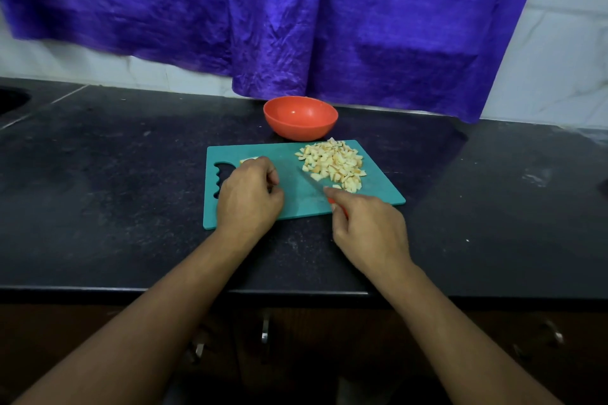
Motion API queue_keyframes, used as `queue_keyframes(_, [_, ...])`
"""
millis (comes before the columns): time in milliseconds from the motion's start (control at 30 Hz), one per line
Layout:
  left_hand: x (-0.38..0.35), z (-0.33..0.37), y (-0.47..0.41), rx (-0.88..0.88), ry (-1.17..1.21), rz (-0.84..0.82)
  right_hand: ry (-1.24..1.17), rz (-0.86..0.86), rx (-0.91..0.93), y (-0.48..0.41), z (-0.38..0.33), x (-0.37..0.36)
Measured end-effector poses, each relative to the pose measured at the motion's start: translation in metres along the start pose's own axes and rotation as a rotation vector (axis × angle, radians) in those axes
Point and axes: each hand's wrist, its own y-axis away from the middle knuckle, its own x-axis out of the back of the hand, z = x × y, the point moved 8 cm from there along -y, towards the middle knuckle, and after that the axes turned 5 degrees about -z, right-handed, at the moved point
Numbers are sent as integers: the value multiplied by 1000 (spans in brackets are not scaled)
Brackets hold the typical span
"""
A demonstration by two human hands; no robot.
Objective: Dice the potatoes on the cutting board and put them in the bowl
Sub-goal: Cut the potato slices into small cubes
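Note:
A teal cutting board (378,189) lies on the black counter. A heap of diced potato (332,163) covers its far right part. My right hand (368,227) grips a knife (312,182) by its orange handle, the blade pointing up-left toward the heap. My left hand (248,196) rests on the board's left side with fingers curled; a small potato piece (248,160) peeks out beyond its fingertips, and whether the fingers hold it is hidden. An orange bowl (300,117) stands just behind the board and looks empty.
The black counter (115,191) stretches wide on both sides. A purple cloth (296,16) hangs over the tiled wall behind the bowl. A dark sink opening (10,100) shows at the far left. Cabinet handles (265,329) sit below the counter's front edge.

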Motion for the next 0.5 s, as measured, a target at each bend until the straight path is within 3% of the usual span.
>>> queue_keyframes(167, [1,0,0,-7,25,-3,-116,100,-150,1,16,10])
queue_keyframes(333, [2,-5,-1,4,93,23,-43,22,-8,1,0,4])
queue_keyframes(500, [11,-22,-5,65,311,124,-30,44,-123,-2,12,4])
